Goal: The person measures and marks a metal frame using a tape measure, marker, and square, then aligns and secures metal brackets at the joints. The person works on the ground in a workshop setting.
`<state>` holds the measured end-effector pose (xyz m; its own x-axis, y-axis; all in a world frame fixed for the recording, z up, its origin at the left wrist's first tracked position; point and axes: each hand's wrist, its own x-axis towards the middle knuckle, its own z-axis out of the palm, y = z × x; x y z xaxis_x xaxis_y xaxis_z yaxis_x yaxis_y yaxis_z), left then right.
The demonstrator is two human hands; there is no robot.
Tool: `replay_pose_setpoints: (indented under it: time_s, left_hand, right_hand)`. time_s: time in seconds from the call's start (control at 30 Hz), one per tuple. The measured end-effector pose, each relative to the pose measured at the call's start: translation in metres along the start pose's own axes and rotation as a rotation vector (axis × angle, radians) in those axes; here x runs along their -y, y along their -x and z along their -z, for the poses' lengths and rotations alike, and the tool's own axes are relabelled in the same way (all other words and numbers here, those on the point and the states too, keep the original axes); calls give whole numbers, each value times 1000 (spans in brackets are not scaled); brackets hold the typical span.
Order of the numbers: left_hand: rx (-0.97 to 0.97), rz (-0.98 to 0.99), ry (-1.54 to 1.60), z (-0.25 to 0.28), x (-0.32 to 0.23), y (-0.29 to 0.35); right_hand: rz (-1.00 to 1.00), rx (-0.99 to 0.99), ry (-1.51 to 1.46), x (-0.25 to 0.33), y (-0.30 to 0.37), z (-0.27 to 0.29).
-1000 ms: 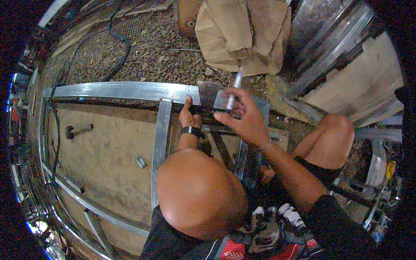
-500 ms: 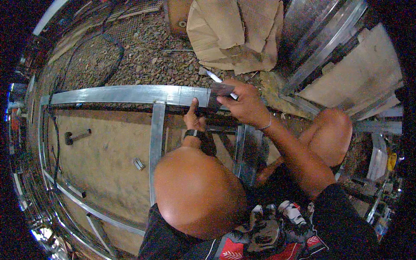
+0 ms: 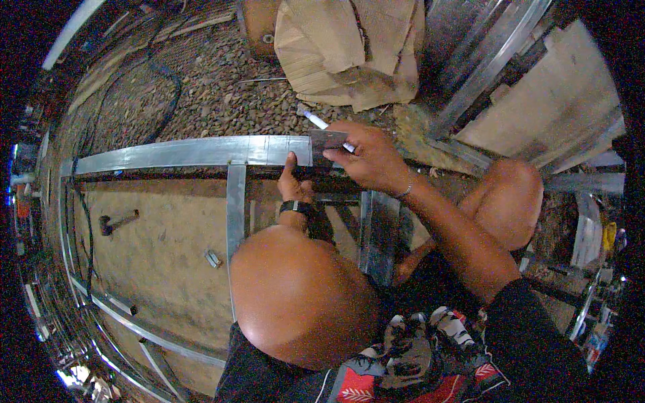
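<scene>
My right hand (image 3: 366, 154) holds a white marker (image 3: 321, 123) and presses a small metal square (image 3: 327, 143) on the long steel rail (image 3: 181, 152); my left hand (image 3: 291, 181), under this rail, grips its edge. If the square slips, I think my mark comes crooked

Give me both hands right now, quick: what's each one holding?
Left hand: pressed on the metal rail, thumb up; holds nothing visible.
Right hand: closed on a white marker, pinning a small metal plate to the rail.
</scene>
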<state>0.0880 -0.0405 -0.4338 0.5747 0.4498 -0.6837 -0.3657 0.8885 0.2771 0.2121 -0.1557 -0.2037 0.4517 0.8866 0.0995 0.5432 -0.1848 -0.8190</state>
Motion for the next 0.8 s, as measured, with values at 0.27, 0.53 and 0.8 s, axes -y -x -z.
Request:
replay_pose_setpoints:
  time_s: [0.27, 0.53, 0.8]
  left_hand:
    - [13, -20, 16, 25, -13, -16]
    - [-65, -53, 8, 4, -7, 0]
    - [-45, -27, -48, 14, -18, -4]
  right_hand:
    - [65, 34, -18, 7, -5, -5]
    - [89, 17, 19, 1, -5, -4]
    - [86, 38, 18, 11, -7, -4]
